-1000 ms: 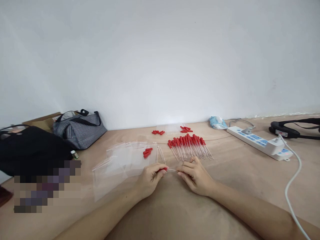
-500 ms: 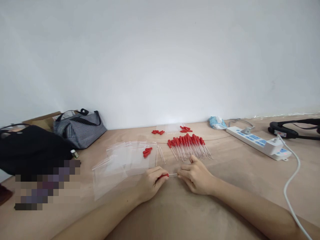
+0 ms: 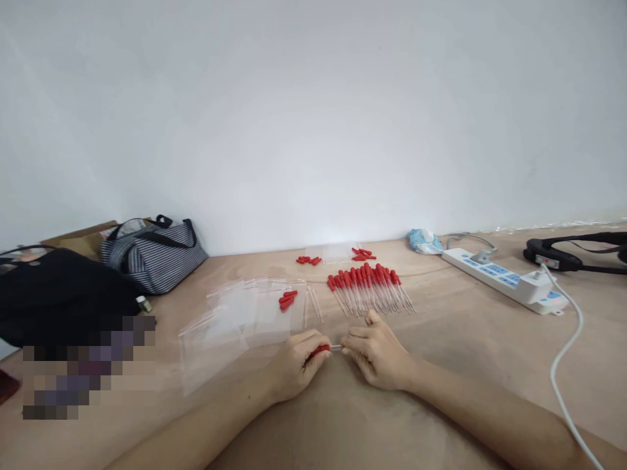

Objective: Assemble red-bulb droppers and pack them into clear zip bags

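Note:
My left hand (image 3: 300, 362) is closed on a red rubber dropper bulb (image 3: 321, 350), mostly covered by the fingers. From the bulb's right end a thin clear tube (image 3: 336, 348) runs to my right hand (image 3: 375, 352), which pinches it; its far end is hidden. Just beyond the hands lie several assembled droppers (image 3: 365, 281), red bulbs away from me and clear tubes toward me. Loose red bulbs (image 3: 288, 300) rest on clear zip bags (image 3: 264, 313) at the left, with a few loose tubes (image 3: 316, 305) beside them.
Against the wall lie more red bulbs (image 3: 363, 253) and a clear bag of tubes (image 3: 333, 253). A power strip (image 3: 499, 277) with a white cable (image 3: 563, 372) stands at the right, near black headgear (image 3: 553, 254). A striped bag (image 3: 157, 258) and a black bag (image 3: 63, 294) fill the left.
My right hand has moved slightly left, closer to my left hand, so less of the tube shows between them. Both hands keep their hold.

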`<move>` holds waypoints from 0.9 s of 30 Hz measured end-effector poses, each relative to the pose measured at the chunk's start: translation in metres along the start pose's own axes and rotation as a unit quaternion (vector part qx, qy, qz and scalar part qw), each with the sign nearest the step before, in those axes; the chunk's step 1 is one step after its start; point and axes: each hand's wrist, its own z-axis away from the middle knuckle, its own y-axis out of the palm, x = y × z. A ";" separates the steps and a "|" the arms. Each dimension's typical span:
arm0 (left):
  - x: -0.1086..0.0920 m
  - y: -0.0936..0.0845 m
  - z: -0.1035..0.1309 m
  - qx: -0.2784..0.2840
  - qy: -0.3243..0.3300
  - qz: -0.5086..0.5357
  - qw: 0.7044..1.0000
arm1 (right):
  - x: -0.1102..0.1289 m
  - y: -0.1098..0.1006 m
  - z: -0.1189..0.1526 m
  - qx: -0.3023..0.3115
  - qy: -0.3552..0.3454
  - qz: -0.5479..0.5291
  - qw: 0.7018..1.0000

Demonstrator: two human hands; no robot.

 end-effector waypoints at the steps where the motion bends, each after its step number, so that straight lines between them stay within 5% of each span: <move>1: 0.000 0.000 0.000 0.002 0.000 0.001 1.000 | 0.000 0.001 0.000 0.003 0.002 -0.002 1.000; 7: 0.001 -0.001 -0.002 0.010 -0.015 0.011 1.000 | -0.001 0.001 -0.002 0.025 0.017 0.002 1.000; 16: 0.013 -0.006 -0.004 -0.088 -0.013 -0.074 0.993 | 0.002 -0.005 -0.010 0.055 0.029 0.057 0.996; 22: 0.036 -0.017 -0.006 -0.211 -0.146 -0.155 0.954 | -0.013 0.002 -0.032 -0.009 0.228 0.031 0.973; 27: 0.049 -0.020 -0.005 -0.212 -0.221 -0.171 0.936 | -0.028 0.015 -0.071 -0.021 0.335 0.103 0.936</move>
